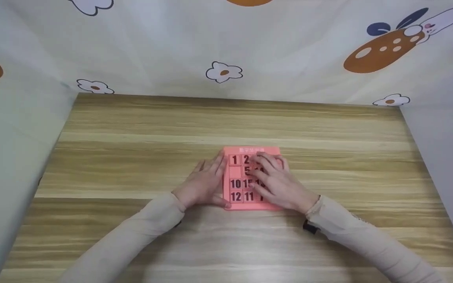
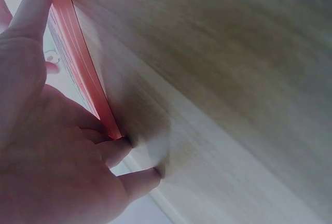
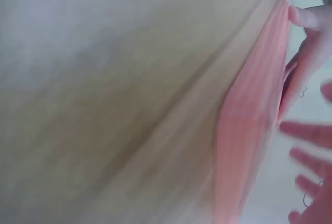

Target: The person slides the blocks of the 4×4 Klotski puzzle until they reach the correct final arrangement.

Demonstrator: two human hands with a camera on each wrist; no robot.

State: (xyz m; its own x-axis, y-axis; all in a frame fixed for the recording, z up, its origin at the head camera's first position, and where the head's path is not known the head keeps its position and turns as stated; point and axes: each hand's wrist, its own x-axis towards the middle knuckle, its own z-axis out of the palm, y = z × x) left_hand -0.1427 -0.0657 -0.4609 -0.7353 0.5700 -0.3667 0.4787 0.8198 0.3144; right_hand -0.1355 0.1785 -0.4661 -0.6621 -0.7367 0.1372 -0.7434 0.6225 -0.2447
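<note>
A pink number sliding puzzle (image 1: 227, 176) lies flat on the table, with rows of square tiles bearing dark numbers. Tiles 1, 2, 5, 10, 15, 12 and 11 show; a gap (image 1: 234, 171) sits below tile 1. My left hand (image 1: 201, 186) rests along the board's left edge, its thumb at the near left corner. In the left wrist view, the left fingers (image 2: 142, 182) extend past the board's far corner onto the table. Over the board's right half spreads my right hand (image 1: 279, 184), fingertips on or close above the tiles. It hides most right-hand numbers; its fingers (image 3: 311, 133) look blurred in the right wrist view.
The wood-grain table (image 1: 151, 137) surrounds the puzzle. Behind it hangs a pale cloth (image 1: 163, 47) printed with flowers and an orange shape with a rabbit. Pale panels (image 1: 14, 157) border both sides. A dark band (image 1: 310, 226) shows at the right wrist.
</note>
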